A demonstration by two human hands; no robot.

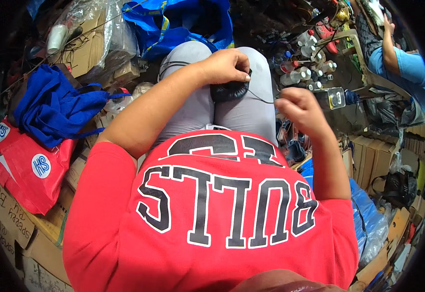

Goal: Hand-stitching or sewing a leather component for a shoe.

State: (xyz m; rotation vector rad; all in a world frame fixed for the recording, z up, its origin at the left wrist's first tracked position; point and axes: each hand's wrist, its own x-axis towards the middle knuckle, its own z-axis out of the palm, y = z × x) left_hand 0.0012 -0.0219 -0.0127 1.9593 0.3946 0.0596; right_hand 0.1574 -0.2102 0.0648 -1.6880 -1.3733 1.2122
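A rounded, puckered black piece of soft, leather-like material (229, 91) rests across thighs in light-grey trousers (185, 107). At its upper edge, the left hand (228, 67) pinches it between thumb and bent fingers. From its right side, a thin dark thread (262, 99) runs to the right hand (297, 108), its curled fingers closed on the thread. Beyond the black piece sits a large, glossy blue bag (145, 22); to its upper right, clear plastic bottles (291, 78) cluster.

1 black item (229, 92), rounded, wrinkled, atop grey trousers (190, 111) between legs; 1 thin dark thread (261, 98) crosses trousers' right leg.
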